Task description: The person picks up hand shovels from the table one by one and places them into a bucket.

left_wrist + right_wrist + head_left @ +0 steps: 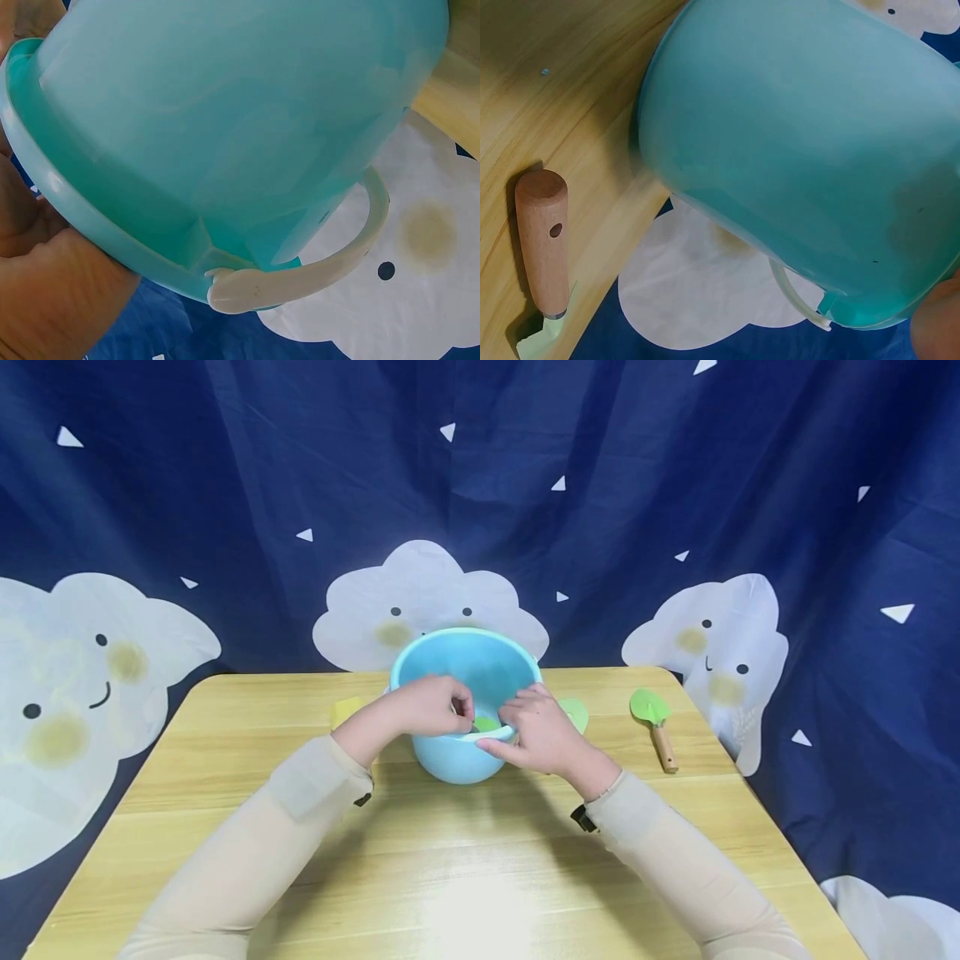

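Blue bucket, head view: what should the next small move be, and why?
Probably the left hand should reach slightly deeper toward the green item inside the blue bucket: it is close beside that item, and the right hand grips the rim. Whether the left pinches it is unclear.

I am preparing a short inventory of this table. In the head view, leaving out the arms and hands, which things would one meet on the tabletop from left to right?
Partly hidden yellow object → light-blue bucket → partly hidden pale-green object → green hand trowel with wooden handle.
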`<state>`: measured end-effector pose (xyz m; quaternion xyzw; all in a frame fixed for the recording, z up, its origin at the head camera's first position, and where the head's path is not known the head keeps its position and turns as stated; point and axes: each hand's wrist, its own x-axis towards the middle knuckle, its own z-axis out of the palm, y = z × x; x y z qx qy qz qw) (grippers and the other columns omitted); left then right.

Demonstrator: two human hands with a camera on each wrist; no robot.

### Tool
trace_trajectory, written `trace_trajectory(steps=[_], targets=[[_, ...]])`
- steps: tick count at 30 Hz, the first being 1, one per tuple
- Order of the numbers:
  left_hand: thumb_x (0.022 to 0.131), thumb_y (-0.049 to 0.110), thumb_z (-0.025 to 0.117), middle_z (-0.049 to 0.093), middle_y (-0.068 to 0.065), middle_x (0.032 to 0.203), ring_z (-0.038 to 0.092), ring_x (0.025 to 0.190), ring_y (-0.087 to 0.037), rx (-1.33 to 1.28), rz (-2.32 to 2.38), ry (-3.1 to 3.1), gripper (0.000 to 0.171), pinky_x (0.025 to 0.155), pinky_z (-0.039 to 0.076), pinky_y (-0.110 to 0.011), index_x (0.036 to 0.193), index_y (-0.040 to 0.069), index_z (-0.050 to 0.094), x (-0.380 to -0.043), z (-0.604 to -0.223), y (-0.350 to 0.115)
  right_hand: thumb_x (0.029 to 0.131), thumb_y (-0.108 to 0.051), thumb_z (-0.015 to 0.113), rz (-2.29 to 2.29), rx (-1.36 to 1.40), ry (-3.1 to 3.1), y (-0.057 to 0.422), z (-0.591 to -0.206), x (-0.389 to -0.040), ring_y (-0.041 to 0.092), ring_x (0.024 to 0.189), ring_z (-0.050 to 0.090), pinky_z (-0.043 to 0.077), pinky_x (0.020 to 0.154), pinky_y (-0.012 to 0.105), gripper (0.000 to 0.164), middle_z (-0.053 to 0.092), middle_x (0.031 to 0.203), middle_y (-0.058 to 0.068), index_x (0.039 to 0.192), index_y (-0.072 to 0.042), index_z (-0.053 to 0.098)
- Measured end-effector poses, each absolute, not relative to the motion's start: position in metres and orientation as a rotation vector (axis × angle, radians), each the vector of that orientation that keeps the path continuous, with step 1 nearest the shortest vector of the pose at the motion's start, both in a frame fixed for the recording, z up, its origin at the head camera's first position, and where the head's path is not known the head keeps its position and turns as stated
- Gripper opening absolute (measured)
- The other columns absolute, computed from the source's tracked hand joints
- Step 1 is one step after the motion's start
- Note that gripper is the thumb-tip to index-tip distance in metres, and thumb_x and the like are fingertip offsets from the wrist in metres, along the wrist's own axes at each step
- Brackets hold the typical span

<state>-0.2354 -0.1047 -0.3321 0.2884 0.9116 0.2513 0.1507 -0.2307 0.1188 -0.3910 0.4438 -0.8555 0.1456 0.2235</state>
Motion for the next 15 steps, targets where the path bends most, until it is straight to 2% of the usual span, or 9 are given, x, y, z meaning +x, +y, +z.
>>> trace_trajectory(steps=[15], targets=[[0.094,0.02,0.062,0.069,0.007,0.09,0.061,0.088,-0.013,0.865,0.733,2.576,0.013,0.082,0.049,-0.033,0.085,0.017,0.071,-0.2403,-0.3355,-0.1059,0.095,-0.075,0.028,0.394,1.222,-2.363,0.1181,-0.3925,-0.2322,0.013,0.056,0.027,0.035,0.074,0.036,0.067,0.028,0.057,-0.007,0.061,-0.018,0.032]])
